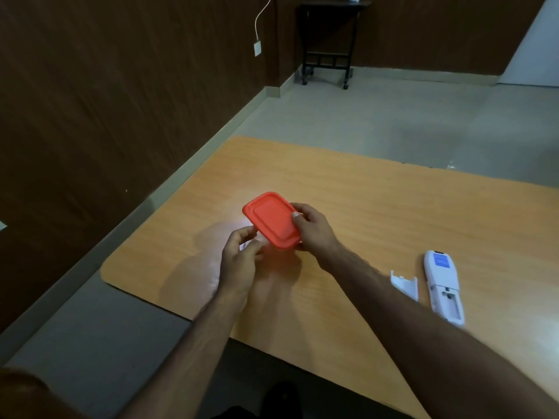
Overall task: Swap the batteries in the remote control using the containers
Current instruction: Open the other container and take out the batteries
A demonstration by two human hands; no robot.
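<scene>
Remote control [443,288] lies open near the bench's [348,182] right edge; both hands pinch the light, stiff orange-lidded container [272,219] by its edges.

Dark wood-panelled wall [106,86], grey floor [393,116], black trolley [328,40].
</scene>
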